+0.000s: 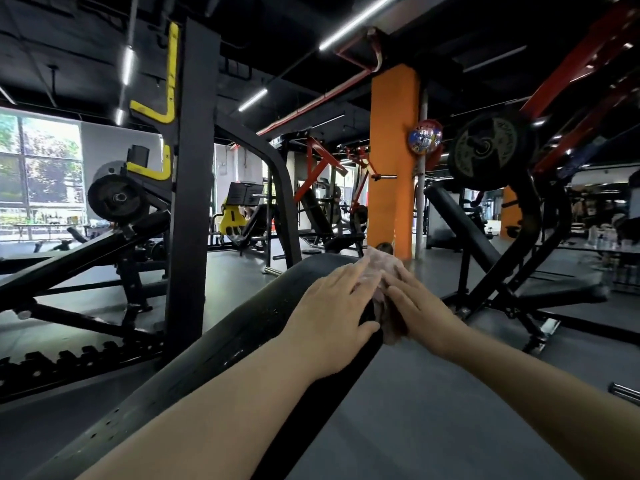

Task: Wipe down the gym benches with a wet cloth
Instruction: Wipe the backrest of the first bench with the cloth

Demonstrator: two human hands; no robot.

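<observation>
Mid-wipe, the cloth [381, 271] lies bunched on the far end of the bench [221, 344], pressed flat under the straight fingers of the left hand [332, 306] and right hand [415, 303], so next probably comes a firm drag back along the pad.

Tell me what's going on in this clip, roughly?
A person is wiping a black padded gym bench with a pale cloth. Both hands lie flat on the cloth near the bench's far end: the left hand on top of the pad, the right hand at its right edge, where the cloth hangs over the side. Droplets speckle the nearer pad surface.
</observation>
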